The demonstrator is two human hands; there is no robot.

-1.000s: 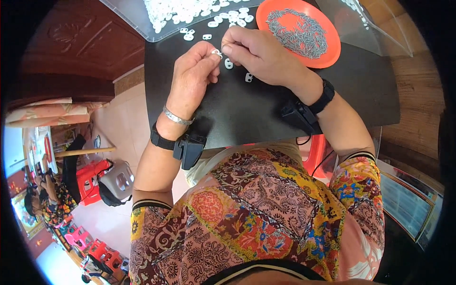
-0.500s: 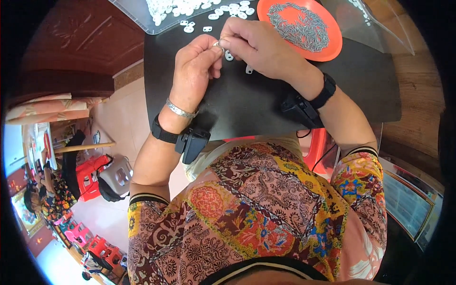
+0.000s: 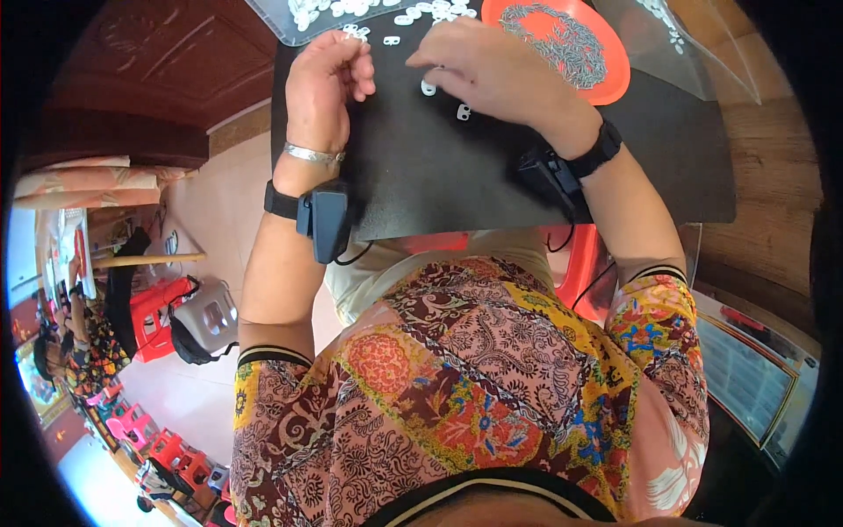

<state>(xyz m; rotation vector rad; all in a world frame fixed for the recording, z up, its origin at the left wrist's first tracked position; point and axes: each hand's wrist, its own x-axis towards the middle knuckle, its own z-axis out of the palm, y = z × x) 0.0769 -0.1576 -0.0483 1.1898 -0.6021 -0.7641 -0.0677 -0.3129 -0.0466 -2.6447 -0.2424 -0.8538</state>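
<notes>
My left hand is at the far left of the black table, fingers curled and thumb and forefinger drawn together at a small white plastic piece. Its fingertips partly cover the pieces there. To the right, my right hand hovers over the table, thumb and forefinger apart and nothing visible between them. Just below its fingertips lies an oval white piece with a hole. Another white piece lies nearer to me, and one more sits between the hands.
A clear plastic tub of white pieces stands at the far left, with more pieces loose beside it. An orange plate of small grey screws is beyond my right hand. Clear plastic sheeting lies at far right. Another person sits at far left.
My hands, which were pinched together over one small piece, have parted. The left has moved left to the loose white pieces; the right has opened and stayed near the middle.
</notes>
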